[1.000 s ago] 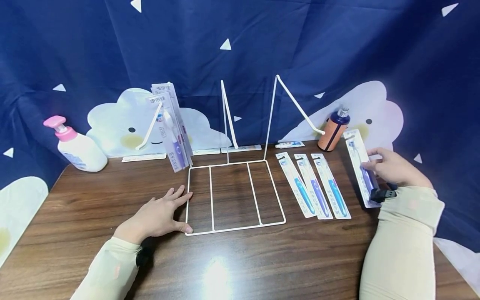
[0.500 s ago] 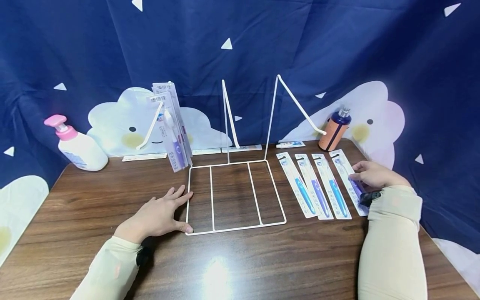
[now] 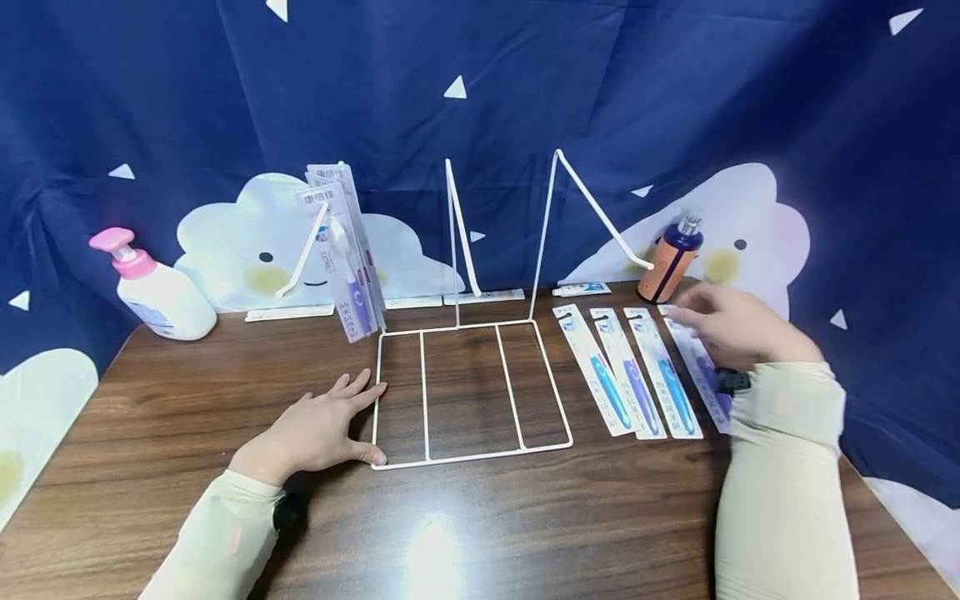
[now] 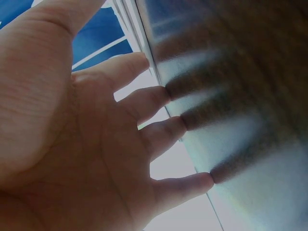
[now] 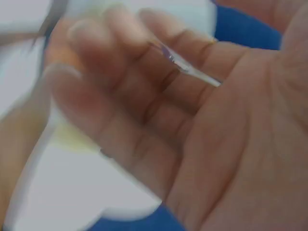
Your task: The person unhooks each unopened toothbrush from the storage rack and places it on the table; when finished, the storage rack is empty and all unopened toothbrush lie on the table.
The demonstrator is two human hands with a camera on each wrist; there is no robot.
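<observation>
The right hand [image 3: 738,333] hovers above the far end of the fourth toothbrush pack [image 3: 705,375], the one most to the right in the row. It is blurred in both views. The right wrist view shows the fingers [image 5: 144,72] only loosely bent, with nothing clearly between them, so the hand holds nothing that can be seen. The pack lies flat on the table [image 3: 480,517] just under and in front of the hand, partly hidden by the wrist and the sleeve.

To the left of this pack lie three more toothbrush packs [image 3: 626,371], side by side, touching or almost touching each other.

The left hand [image 3: 315,433] rests flat on the table with straight, spread fingers. Its fingertips touch the left edge of the white wire rack [image 3: 468,392], at the near left corner. It grips nothing.

The rack stands in the middle of the table with three wire arms going up at the far side. On the left arm some toothbrush packs [image 3: 341,250] already hang. Far left stands a pump bottle [image 3: 153,292], far right an orange bottle [image 3: 667,262].
</observation>
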